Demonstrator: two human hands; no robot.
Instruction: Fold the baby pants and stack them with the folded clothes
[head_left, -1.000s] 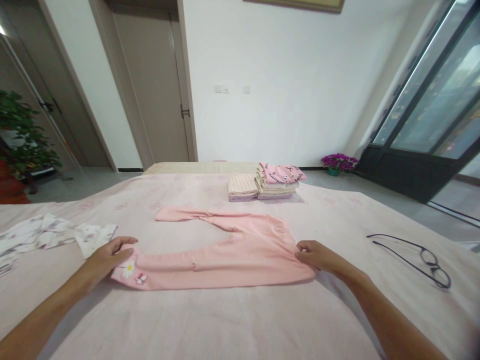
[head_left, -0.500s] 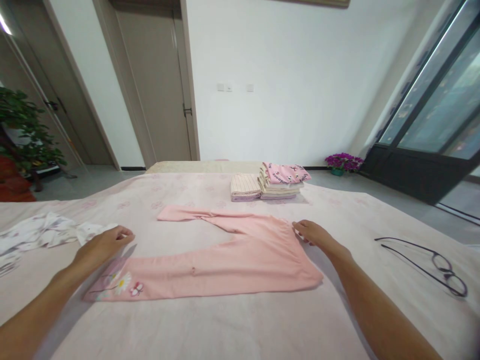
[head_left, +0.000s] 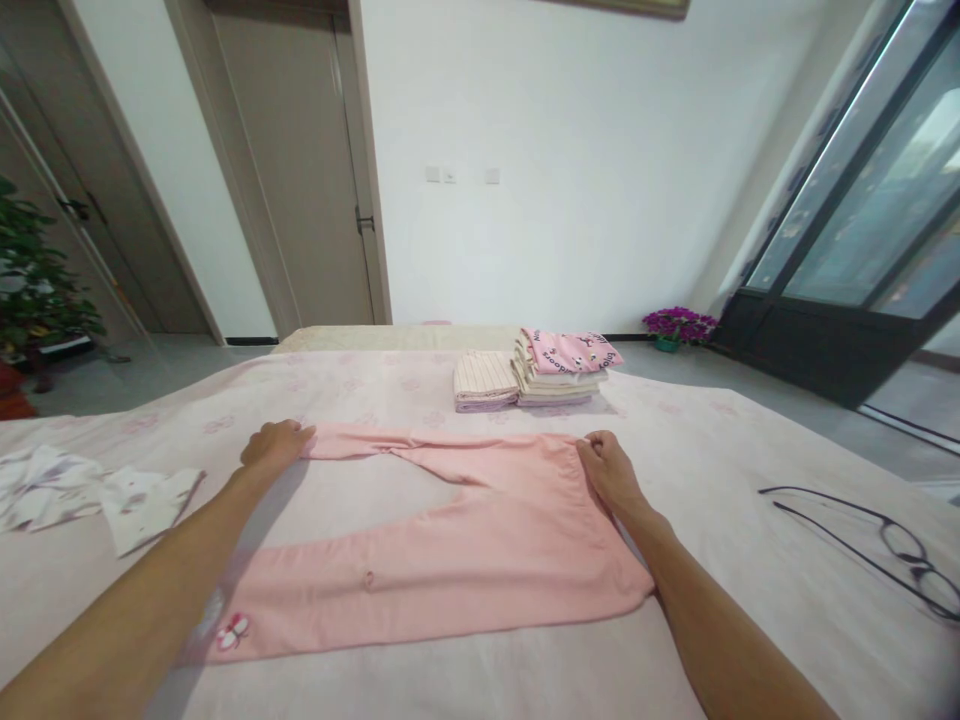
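At centre frame, the pink trousers (head_left: 480, 540) look light, soft and limp, best taken by the ends, where your left hand (head_left: 274, 446) pinches the upper cuff (head_left: 319, 443) and your right hand (head_left: 610, 470) the waistband (head_left: 602, 510).

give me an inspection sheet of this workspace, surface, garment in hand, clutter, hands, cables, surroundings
Surface: pale floral cloth, slightly wrinkled.
Garment: pink trousers, spread out; near leg's end partly hidden by left forearm.
Clutter: striped folded stack beside taller stack; glasses at right; crumpled white garment at left.
Hands: left hand pinches far leg's end; right hand pinches far waistband corner.
Cables: nothing seen.
Surroundings: closed door, purple flowers, leafy plant.
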